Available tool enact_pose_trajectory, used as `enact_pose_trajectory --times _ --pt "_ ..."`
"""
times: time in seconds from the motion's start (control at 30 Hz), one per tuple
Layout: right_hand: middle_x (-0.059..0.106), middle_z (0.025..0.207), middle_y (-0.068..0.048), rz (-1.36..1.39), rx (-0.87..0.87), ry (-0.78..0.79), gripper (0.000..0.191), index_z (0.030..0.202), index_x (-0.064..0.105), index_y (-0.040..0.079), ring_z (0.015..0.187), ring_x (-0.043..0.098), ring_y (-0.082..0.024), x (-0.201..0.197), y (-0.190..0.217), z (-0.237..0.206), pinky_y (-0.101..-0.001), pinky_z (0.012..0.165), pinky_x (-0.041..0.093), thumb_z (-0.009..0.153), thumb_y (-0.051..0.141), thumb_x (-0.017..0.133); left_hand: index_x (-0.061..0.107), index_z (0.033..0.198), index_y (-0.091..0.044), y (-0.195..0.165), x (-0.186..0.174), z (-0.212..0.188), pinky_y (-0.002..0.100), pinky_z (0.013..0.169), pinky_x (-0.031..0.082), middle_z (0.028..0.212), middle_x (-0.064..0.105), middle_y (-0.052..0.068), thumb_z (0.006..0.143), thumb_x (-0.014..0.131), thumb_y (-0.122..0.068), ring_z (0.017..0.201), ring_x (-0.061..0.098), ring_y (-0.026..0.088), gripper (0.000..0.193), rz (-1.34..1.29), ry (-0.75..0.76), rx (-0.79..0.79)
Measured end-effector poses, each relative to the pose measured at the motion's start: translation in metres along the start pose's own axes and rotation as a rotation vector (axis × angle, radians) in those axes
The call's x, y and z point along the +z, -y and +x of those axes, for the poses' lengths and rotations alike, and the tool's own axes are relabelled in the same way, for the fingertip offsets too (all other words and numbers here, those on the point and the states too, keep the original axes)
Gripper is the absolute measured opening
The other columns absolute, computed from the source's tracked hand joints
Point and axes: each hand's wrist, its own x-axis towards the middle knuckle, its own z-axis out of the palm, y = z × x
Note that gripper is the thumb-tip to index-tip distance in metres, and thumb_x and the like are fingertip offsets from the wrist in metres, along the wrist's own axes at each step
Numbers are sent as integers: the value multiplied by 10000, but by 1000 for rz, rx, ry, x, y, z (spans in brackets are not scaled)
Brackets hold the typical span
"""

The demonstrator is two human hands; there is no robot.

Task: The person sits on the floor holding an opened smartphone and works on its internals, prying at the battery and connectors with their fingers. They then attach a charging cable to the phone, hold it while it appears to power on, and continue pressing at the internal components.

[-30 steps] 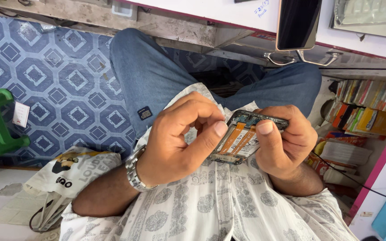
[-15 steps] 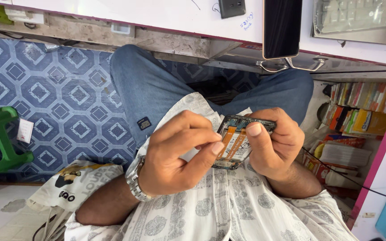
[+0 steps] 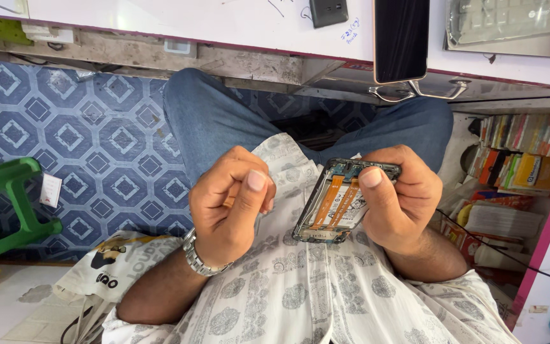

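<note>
My right hand (image 3: 402,204) grips an opened phone (image 3: 338,204) with its back cover off, held over my lap. The thumb presses on its upper right edge. Inside it show orange flat cables and a metal frame. My left hand (image 3: 230,210) sits just left of the phone, a small gap apart from it. Its fingers are curled in with the thumb pressed against them. Nothing visible shows in that pinch. A metal watch band (image 3: 198,255) circles the left wrist.
A white desk edge (image 3: 224,25) runs across the top with a dark phone (image 3: 401,38), a keyboard (image 3: 510,22) and a small dark device (image 3: 328,11). A green stool (image 3: 7,204) and a printed bag (image 3: 116,261) lie left. Shelves of coloured boxes (image 3: 529,165) stand right.
My left hand has come off the phone and drawn back to the left with its fingers curled. The right hand keeps holding the phone, now tilted more upright.
</note>
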Motion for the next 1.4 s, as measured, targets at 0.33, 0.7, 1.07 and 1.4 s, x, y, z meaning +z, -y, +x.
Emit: enact_pose_trajectory --times 0.33,0.7,1.07,1.4 --pt "630 768 -27 -197 -70 60 158 1026 626 -47 636 491 -19 3 16 0 -168 601 390 1085 97 597 660 1166 21 -28 13 15 207 716 544 1097 678 99 1047 657 -25 834 642 86 128 272 170 30" --pt "706 840 -124 -102 -168 174 150 1014 590 -78 579 555 -23 5 26 4 -177 526 470 1060 64 597 649 1156 9 -39 16 17 204 718 525 1040 663 85 1031 674 -7 824 612 74 128 215 249 -75" --pt "723 852 -164 -160 -192 194 153 1012 589 -88 609 632 -52 7 27 4 -190 553 525 1040 62 598 645 1122 14 -38 13 15 203 696 517 1011 652 86 989 685 23 817 605 78 139 195 261 -90" --pt "705 823 -137 -93 -191 287 118 1037 568 -87 647 677 -92 9 33 9 -222 589 568 1047 30 568 625 1144 16 -38 14 10 196 648 511 1013 640 93 960 721 52 773 598 73 211 173 222 -38"
